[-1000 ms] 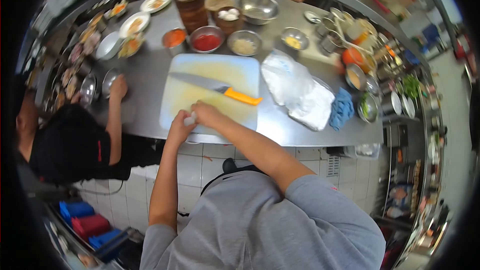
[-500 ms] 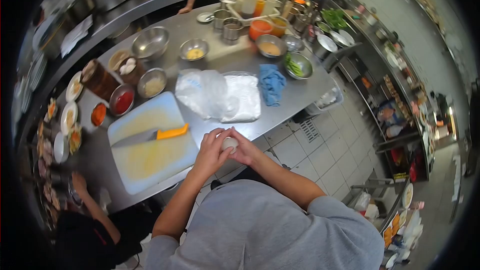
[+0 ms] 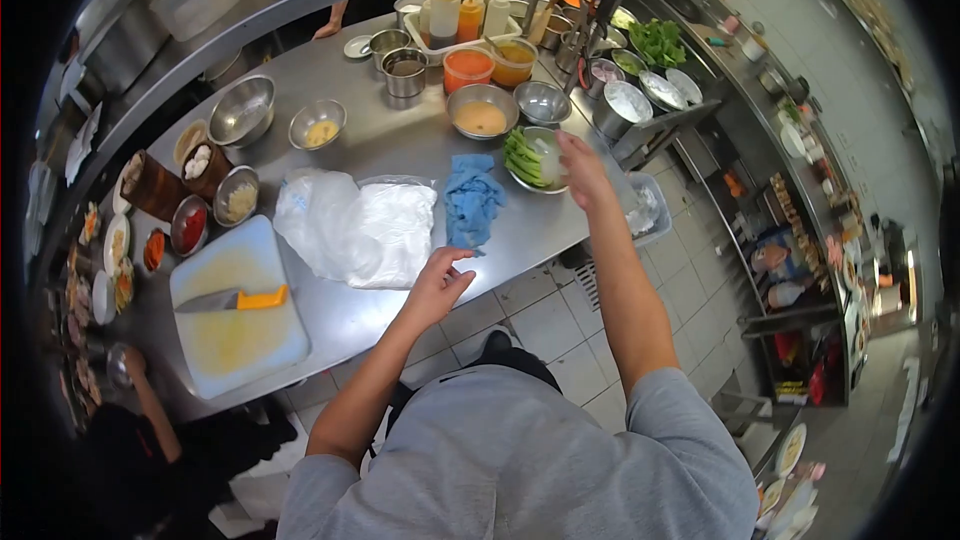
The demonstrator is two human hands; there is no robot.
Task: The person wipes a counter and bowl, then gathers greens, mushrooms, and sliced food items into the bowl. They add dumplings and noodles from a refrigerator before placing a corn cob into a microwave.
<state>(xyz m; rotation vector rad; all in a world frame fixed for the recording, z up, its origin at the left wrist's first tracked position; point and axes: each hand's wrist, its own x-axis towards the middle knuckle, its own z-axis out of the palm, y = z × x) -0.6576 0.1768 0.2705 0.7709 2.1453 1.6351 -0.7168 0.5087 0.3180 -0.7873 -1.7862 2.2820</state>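
My right hand (image 3: 585,172) is over the right side of a metal bowl (image 3: 541,186) that holds cut green vegetables (image 3: 522,156). Its fingers are curled against a pale, round, translucent thing (image 3: 548,160), blurred and partly hidden, at the bowl's right side. My left hand (image 3: 438,288) hovers at the table's front edge with thumb and forefinger apart and nothing in it. Just beyond its fingertips lies a crumpled blue cloth (image 3: 473,202). To the left of the cloth are a stack of white plastic bags (image 3: 395,230) and a loose clear bag (image 3: 318,222).
A cutting board (image 3: 240,350) at left bears a yellow-handled knife (image 3: 232,300). Sauce tubs (image 3: 468,70), squeeze bottles (image 3: 445,15) and metal bowls (image 3: 482,115) stand toward the back. Another person's hand (image 3: 133,365) works at lower left. A plastic bin (image 3: 655,210) stands beyond the table's right end.
My hands have parted. The right hand has carried the pale round thing from near my body to the bowl of greens; the left now has its fingers apart. The view has shifted right.
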